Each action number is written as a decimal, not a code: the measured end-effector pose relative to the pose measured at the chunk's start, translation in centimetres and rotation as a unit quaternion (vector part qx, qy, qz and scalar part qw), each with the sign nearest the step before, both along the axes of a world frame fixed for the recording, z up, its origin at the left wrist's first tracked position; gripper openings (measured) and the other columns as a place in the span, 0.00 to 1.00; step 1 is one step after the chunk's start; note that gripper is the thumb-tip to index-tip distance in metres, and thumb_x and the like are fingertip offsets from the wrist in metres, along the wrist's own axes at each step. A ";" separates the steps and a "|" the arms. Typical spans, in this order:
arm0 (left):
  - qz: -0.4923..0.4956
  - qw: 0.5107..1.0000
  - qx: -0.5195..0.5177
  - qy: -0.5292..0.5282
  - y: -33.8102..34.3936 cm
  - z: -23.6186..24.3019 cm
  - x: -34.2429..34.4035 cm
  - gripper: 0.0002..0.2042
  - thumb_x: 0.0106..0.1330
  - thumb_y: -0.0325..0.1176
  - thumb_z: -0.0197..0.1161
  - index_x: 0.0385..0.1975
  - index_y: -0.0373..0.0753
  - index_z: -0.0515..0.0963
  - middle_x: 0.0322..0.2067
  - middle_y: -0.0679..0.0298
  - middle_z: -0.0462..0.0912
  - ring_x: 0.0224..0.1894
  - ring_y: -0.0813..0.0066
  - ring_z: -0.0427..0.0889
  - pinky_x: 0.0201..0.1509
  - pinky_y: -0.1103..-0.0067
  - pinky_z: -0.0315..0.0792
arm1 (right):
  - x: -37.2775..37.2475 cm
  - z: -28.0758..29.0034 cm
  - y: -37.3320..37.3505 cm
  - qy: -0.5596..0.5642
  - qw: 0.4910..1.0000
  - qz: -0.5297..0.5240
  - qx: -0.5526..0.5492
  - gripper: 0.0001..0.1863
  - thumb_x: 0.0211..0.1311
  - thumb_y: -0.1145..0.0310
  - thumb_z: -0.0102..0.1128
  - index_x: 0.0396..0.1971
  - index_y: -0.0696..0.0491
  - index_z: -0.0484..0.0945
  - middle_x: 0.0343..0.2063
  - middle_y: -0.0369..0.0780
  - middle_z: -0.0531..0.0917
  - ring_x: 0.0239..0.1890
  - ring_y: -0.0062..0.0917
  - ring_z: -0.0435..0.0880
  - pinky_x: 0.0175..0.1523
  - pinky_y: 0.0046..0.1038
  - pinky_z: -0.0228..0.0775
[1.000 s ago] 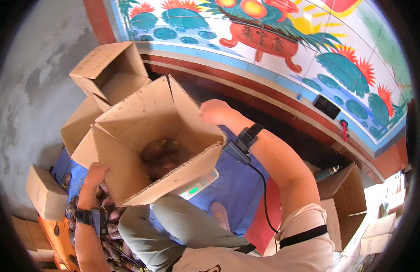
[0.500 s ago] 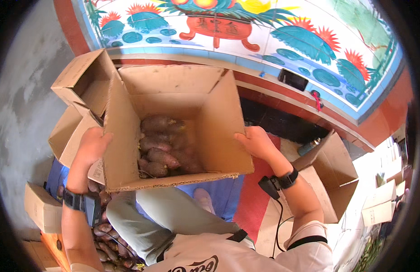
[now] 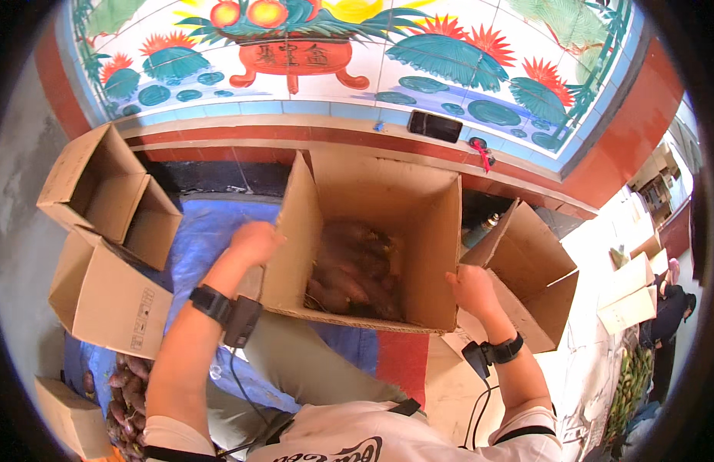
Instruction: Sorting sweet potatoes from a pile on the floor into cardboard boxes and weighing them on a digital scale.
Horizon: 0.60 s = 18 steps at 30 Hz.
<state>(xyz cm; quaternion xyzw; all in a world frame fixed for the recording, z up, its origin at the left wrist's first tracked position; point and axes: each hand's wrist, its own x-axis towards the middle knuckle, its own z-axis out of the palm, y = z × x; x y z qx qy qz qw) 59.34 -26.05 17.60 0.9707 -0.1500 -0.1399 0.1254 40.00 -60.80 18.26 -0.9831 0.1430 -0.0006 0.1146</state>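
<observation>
At the bottom of the frame, the person's white shirt [image 3: 334,435] and grey trousers [image 3: 314,358] are showing, with both forearms reaching up toward the centre. The left hand [image 3: 254,242] is gripping the left wall of a large open carton [image 3: 380,183], its fingers curling in at the edge. The right hand [image 3: 475,291] is clasping the opposite wall, toward the lower right corner. The carton is filling the middle of the frame, its mouth facing the camera, and dark reddish tubers [image 3: 355,273] are lying heaped inside on its bottom.

At the lower left, a tuber pile [image 3: 127,393] is lying next to a small box [image 3: 72,416]. A blue sheet [image 3: 209,223] is spreading behind the left forearm, and a red mat [image 3: 401,369] is showing below the carton. Empty boxes [image 3: 114,296] are standing along the left, while another open box [image 3: 548,266] is standing right of the carton. Farther off, a phone-like black device [image 3: 435,126] is leaning against the painted wall [image 3: 295,85] at the top. At the far right, another person in dark clothing [image 3: 668,314] is bending near green produce [image 3: 628,377].
</observation>
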 end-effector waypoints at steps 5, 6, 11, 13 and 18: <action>-0.044 0.992 -0.121 -0.002 -3.7 -3.3 0.6 0.18 0.59 0.47 0.50 0.28 0.36 0.76 0.32 0.49 0.77 0.34 0.51 0.76 0.37 0.64 0.68 | -0.5 -3.6 -3.5 0.018 0.993 -0.102 -0.059 0.15 0.56 0.61 0.49 0.23 0.59 0.72 0.21 0.53 0.77 0.28 0.46 0.77 0.33 0.42 0.68; -0.078 0.988 -0.135 0.015 -4.3 -2.0 0.6 0.17 0.61 0.46 0.48 0.30 0.37 0.75 0.33 0.49 0.77 0.35 0.52 0.75 0.38 0.66 0.68 | -0.5 -3.4 -4.7 -0.019 0.993 -0.081 -0.089 0.13 0.56 0.62 0.48 0.24 0.58 0.71 0.21 0.51 0.77 0.27 0.45 0.77 0.32 0.42 0.68; -0.036 0.967 -0.231 -0.095 -1.3 1.9 -0.2 0.17 0.60 0.45 0.50 0.28 0.34 0.73 0.28 0.48 0.75 0.34 0.50 0.74 0.36 0.66 0.67 | -0.1 -0.4 -6.7 -0.219 0.965 -0.086 -0.112 0.08 0.54 0.65 0.52 0.26 0.55 0.69 0.29 0.43 0.77 0.33 0.38 0.76 0.35 0.37 0.67; -0.004 0.958 -0.255 -0.133 2.8 2.0 -1.2 0.14 0.60 0.40 0.52 0.27 0.32 0.72 0.27 0.48 0.74 0.30 0.52 0.74 0.35 0.69 0.66 | -0.7 -1.3 -8.3 -0.229 0.955 -0.101 -0.158 0.09 0.53 0.65 0.54 0.30 0.54 0.70 0.32 0.43 0.76 0.36 0.37 0.74 0.38 0.35 0.67; 0.100 0.938 -0.294 -0.152 12.8 -0.1 -4.8 0.12 0.61 0.35 0.50 0.28 0.29 0.72 0.23 0.52 0.75 0.26 0.63 0.75 0.33 0.75 0.68 | -0.1 -2.4 -11.7 -0.131 0.956 -0.257 -0.057 0.18 0.55 0.57 0.51 0.36 0.58 0.74 0.35 0.47 0.78 0.40 0.40 0.76 0.44 0.36 0.67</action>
